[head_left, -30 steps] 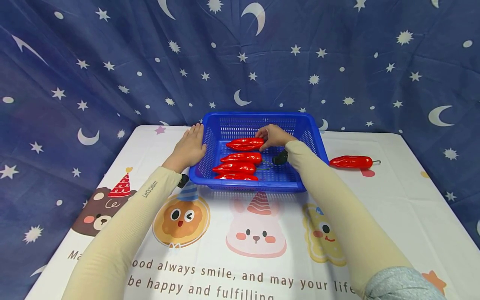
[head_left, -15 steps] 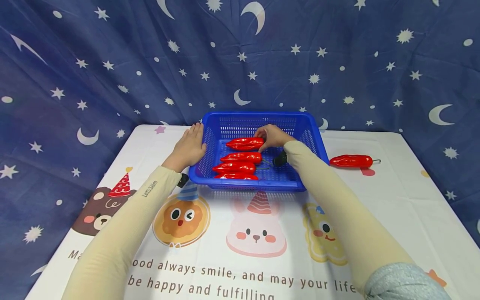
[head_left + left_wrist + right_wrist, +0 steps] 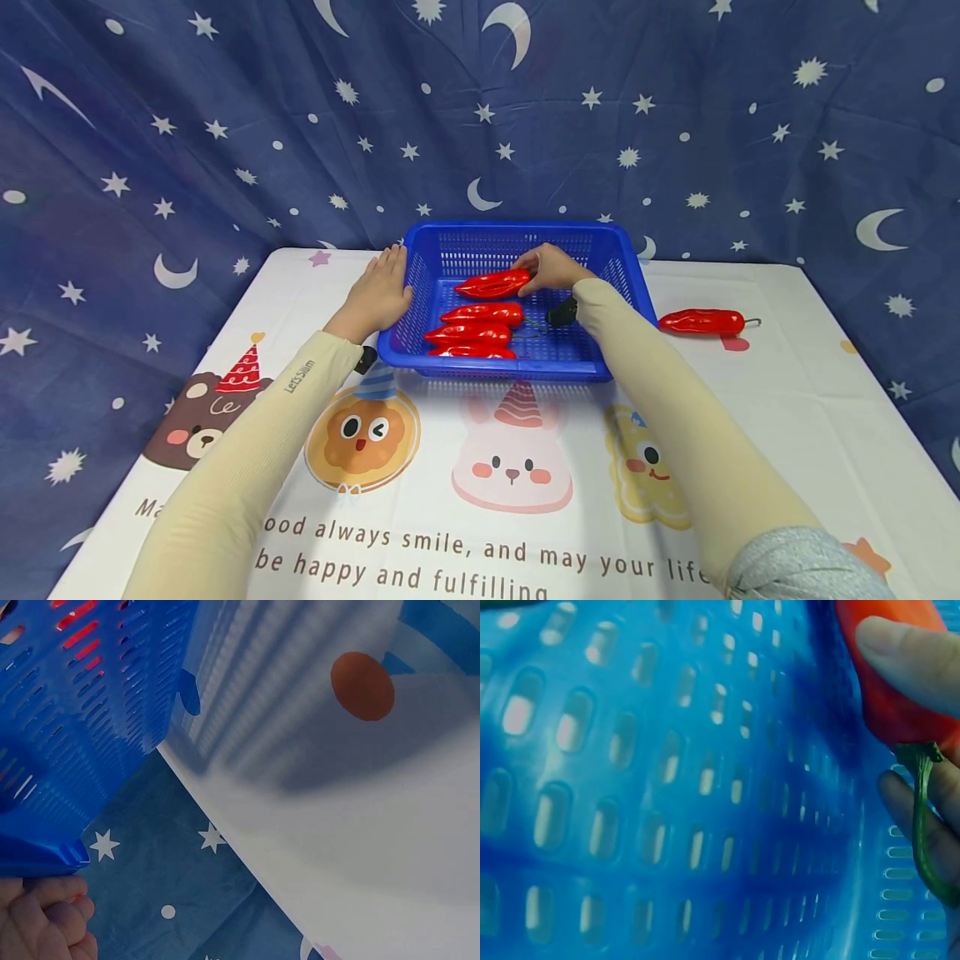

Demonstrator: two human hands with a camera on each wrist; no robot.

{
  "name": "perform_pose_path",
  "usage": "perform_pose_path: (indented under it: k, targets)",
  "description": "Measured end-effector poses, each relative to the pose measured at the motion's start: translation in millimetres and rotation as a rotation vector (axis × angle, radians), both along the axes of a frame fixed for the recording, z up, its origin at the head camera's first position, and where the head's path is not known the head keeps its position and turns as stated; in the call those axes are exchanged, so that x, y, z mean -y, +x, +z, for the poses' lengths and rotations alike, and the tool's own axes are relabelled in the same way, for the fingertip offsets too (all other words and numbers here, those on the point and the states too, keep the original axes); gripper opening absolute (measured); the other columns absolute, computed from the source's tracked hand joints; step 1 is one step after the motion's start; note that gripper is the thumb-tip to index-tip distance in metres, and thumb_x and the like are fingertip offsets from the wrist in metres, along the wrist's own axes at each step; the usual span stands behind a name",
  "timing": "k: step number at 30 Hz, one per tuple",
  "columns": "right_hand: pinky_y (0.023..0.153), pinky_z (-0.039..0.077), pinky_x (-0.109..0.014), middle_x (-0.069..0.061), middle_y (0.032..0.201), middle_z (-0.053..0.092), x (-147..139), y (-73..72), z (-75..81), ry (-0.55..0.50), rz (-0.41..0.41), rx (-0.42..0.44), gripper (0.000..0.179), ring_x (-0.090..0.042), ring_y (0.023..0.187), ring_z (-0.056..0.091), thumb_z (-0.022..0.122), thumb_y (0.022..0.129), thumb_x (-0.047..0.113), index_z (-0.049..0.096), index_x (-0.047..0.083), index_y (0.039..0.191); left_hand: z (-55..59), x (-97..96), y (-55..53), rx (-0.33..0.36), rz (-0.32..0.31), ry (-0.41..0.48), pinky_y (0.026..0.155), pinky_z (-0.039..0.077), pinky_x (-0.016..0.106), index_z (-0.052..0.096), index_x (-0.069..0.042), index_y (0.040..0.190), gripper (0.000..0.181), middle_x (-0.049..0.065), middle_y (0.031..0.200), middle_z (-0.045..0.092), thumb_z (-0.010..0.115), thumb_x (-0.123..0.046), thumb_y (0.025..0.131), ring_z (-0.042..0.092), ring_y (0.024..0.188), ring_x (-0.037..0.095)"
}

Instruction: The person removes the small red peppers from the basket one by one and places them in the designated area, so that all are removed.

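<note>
Shifted since the earlier frame: one red chili pepper (image 3: pixel 491 284), its stem end swung slightly toward the back wall of the blue plastic basket (image 3: pixel 517 365), the right hand (image 3: pixel 550 267) moving with it. Whether it is also lifted cannot be told.

Held pepper: inside the basket, the rearmost of four. It lies to the left of the right hand; long axis roughly left to right, stem end at the fingers, tip toward the left wall, slightly aslant to its neighbours.

Right hand: nearer of the two; pinches the pepper by its stem end, thumb on one side, fingers on the other, green stem (image 3: pixel 920 817) hanging beside them.

Left hand: (image 3: pixel 375 293) fingers extended along the basket's left rim, touching it; grasps no pepper.

Second pepper (image 3: pixel 483 313), third pepper (image 3: pixel 468 335), fourth pepper (image 3: pixel 474 352): close-set row, stems right; the last partly hidden by the front rim.

Edges and room: a strip of basket floor shows between held and second peppers, another toward the back wall. The right forearm (image 3: pixel 675 400) crosses the front right corner.

Loose pepper (image 3: pixel 702 322): on the worktop (image 3: pixel 795 417), tip just beside the right wall, stem pointing right.
</note>
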State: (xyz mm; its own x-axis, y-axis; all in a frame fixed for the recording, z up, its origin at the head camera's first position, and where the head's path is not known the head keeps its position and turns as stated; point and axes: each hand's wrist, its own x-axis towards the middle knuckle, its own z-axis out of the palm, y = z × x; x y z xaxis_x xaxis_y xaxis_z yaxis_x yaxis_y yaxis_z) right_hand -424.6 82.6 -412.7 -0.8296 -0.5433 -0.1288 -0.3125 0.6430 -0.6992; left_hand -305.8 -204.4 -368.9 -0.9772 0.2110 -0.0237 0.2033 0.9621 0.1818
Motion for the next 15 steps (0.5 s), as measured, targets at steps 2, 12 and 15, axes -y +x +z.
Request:
perform_pose_path:
  k: [2,12,15]
  targets:
    - [0.093,0.052,-0.037,-0.021,0.114,0.066,-0.8,-0.6,0.3,-0.012,0.003,0.0,0.043,-0.03,0.106,0.065,0.08,0.069,0.002,0.065,-0.003,0.109,-0.3,0.3,-0.3,-0.001,-0.002,-0.001,0.12,0.007,0.047,0.008,0.01,0.147,0.065,0.027,0.155,0.011,0.035,-0.019,0.095,0.008,0.146,0.039]
    - [0.086,0.055,-0.034,-0.02,0.107,0.069,-1.3,-0.8,2.1,-0.005,0.005,-0.017,0.039,-0.026,0.096,0.068,0.08,0.069,0.004,0.067,-0.004,0.105,-0.5,0.5,0.5,-0.002,0.005,-0.002,0.12,0.007,0.048,0.008,0.009,0.147,0.066,0.026,0.155,0.012,0.036,-0.02,0.095,0.008,0.146,0.039]
    - [0.088,0.054,-0.035,-0.02,0.109,0.069,-0.8,0.8,4.6,0.033,-0.009,-0.019,0.04,-0.027,0.095,0.068,0.08,0.07,0.006,0.067,-0.003,0.107,-0.3,0.1,0.9,-0.002,0.006,-0.003,0.12,0.008,0.047,0.008,0.009,0.147,0.066,0.026,0.155,0.012,0.036,-0.02,0.095,0.009,0.146,0.039]
